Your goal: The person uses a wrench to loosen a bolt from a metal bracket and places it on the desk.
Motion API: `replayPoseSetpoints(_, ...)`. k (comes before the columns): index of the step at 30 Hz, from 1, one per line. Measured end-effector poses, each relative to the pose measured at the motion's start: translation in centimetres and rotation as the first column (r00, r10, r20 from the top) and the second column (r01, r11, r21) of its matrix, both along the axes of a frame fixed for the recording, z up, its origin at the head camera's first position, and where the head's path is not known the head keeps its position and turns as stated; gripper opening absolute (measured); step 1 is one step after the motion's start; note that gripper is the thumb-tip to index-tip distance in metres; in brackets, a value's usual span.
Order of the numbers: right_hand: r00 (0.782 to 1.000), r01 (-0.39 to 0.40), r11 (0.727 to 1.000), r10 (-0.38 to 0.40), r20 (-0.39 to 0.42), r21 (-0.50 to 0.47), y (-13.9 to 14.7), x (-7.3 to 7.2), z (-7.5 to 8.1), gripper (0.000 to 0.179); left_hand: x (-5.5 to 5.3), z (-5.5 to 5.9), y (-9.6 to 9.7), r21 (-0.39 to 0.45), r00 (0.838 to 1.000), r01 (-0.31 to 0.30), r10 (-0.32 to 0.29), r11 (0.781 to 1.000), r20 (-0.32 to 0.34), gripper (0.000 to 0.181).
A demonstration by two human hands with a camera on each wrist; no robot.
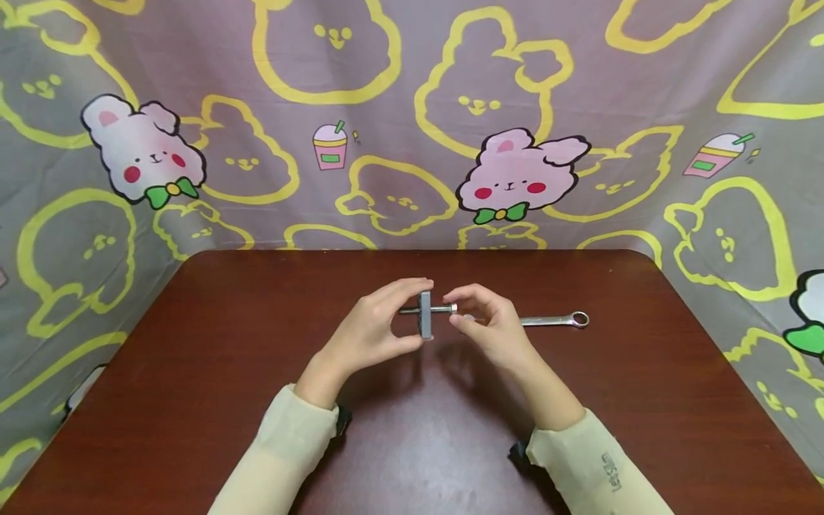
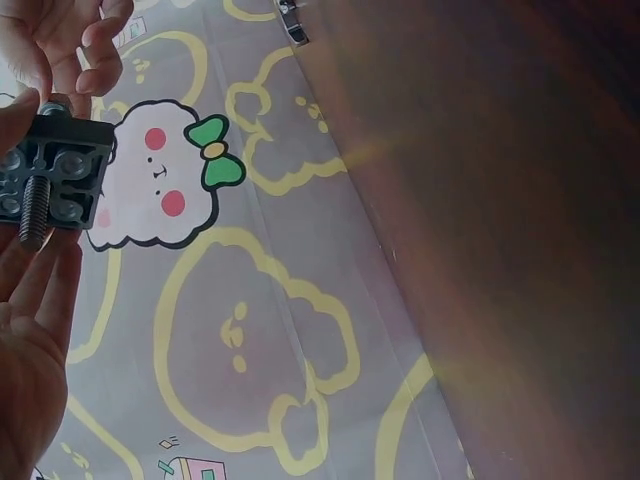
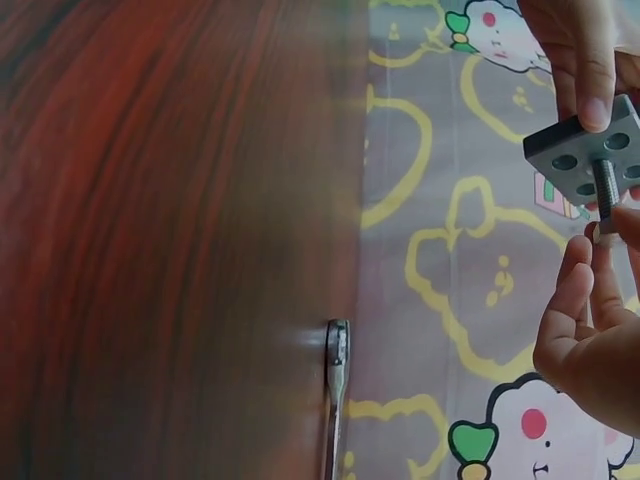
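Note:
Above the middle of the table, my left hand (image 1: 370, 325) holds a small grey square plate (image 1: 425, 315) upright by its edges, thumb below and fingers above. A threaded bolt (image 3: 606, 188) passes through the plate's centre and sticks out on both sides. In the right wrist view the plate's face has several round holes; the left wrist view shows its ribbed other face. My right hand (image 1: 492, 322) pinches the bolt's head (image 1: 453, 308) between thumb and fingertips, at the right end of the bolt.
A shiny combination wrench (image 1: 553, 321) lies on the dark red-brown table (image 1: 193, 400), just beyond my right hand, which partly covers it. Its ring end points right. A patterned cloth (image 1: 399, 129) hangs behind the table and along both sides.

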State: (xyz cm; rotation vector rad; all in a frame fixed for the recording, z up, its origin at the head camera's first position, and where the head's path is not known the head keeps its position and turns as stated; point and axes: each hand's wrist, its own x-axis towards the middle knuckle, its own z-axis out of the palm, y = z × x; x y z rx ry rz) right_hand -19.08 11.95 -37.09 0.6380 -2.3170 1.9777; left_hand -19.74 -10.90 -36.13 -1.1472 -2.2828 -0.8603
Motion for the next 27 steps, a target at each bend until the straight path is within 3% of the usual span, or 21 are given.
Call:
replayPoseSetpoints(4,0.999,-0.012,1.0,0.012,-0.03,-0.005,0.02,-0.21,0.01,0.027,-0.04,0.27,0.02,0.003,1.0,0.0,0.0,1.0,0.003,0.071)
replayPoseSetpoints(14,1.0,0.013,0.999,-0.013,-0.003,-0.053,0.29,-0.25,0.22,0.03,-0.28,0.55,0.21,-0.002,1.0,0.009,-0.009,1.0,-0.002,0.072)
replayPoseSetpoints(21,0.989,0.083,0.99,-0.067,0.131,-0.114,0.29,-0.48,0.0,0.026,-0.07,0.26,0.26,-0.003,1.0,0.007,-0.007,1.0,-0.007,0.072)
replayPoseSetpoints(27,0.983,0.077,0.99,-0.057,0.172,-0.115,0.04,-0.72,-0.15,0.026,-0.01,0.07,0.34,-0.003,1.0,0.013,-0.013,1.0,0.0,0.071)
